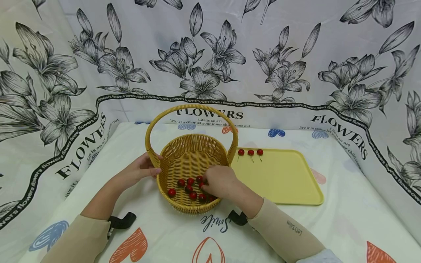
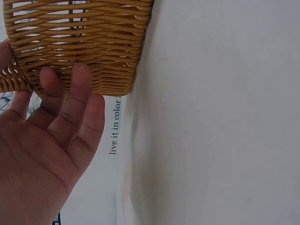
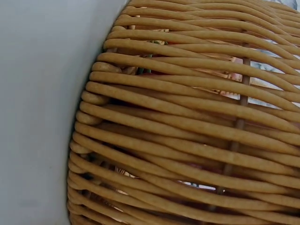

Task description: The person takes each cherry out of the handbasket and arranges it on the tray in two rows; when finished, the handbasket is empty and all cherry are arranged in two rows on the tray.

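The red cherries [image 1: 190, 181] are smooth, glossy and round, with no distinct long axis. They lie clustered on the woven floor of the basket [image 1: 191, 209], beneath and to the left of the right hand [image 1: 221, 179]. The basket is round, made of glossy tan strands, and stands upright with its mouth facing up. Its wrapped handle [image 1: 194, 106] arches overhead, spanning sideways from the left hand [image 1: 139, 171] to beyond the right hand. The left hand pinches the rim at the handle base between thumb and index finger; its other fingers are loosely bent beside the outer wall. The right hand reaches inside, fingers bent downward; whether it grips a cherry cannot be told. Right of this hand, a flat yellow tray [image 1: 279, 179] bears three stemmed cherries [image 1: 251, 152], stems pointing toward the person. A white, heart-printed cloth [image 1: 154, 233] lies beneath.
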A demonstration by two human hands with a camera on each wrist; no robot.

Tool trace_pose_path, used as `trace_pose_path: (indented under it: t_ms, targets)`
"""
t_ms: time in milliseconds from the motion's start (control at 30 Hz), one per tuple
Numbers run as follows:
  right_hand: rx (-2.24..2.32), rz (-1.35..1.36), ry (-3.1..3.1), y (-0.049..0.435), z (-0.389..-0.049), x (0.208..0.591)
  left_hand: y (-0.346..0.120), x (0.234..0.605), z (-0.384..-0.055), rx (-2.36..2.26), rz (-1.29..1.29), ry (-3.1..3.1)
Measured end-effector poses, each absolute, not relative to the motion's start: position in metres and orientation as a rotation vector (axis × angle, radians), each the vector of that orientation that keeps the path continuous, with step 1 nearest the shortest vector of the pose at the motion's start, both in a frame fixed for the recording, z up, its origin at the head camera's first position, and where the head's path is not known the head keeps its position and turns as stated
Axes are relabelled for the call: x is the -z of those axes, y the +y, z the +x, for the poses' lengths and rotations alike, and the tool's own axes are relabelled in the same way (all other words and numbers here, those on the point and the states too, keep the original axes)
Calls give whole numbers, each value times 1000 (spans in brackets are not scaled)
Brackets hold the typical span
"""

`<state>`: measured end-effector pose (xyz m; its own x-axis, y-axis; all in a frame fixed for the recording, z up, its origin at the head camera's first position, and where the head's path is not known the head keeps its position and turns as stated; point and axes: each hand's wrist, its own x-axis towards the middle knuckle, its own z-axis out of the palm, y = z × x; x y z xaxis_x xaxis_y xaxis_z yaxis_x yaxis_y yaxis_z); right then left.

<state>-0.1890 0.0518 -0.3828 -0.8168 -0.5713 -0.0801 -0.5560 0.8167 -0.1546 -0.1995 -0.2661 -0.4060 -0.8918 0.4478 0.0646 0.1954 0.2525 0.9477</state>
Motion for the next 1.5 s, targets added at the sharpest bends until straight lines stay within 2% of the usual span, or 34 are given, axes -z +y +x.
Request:
trace_pose_path:
  t_ms: [233,633,1033,1500]
  targets:
    - [396,-926,2849,57,-190,372,-266,407,-200,-1704,619,2283]
    - [1079,-928,2657,83,-183,332,-267,408,-202,-1717,642,2259]
    - [1297,-852,2631,123,-178,294,-268,410,-201,-1722,653,2252]
    - [1387,-745,2693,166,-189,278,-268,410,-201,-1742,673,2249]
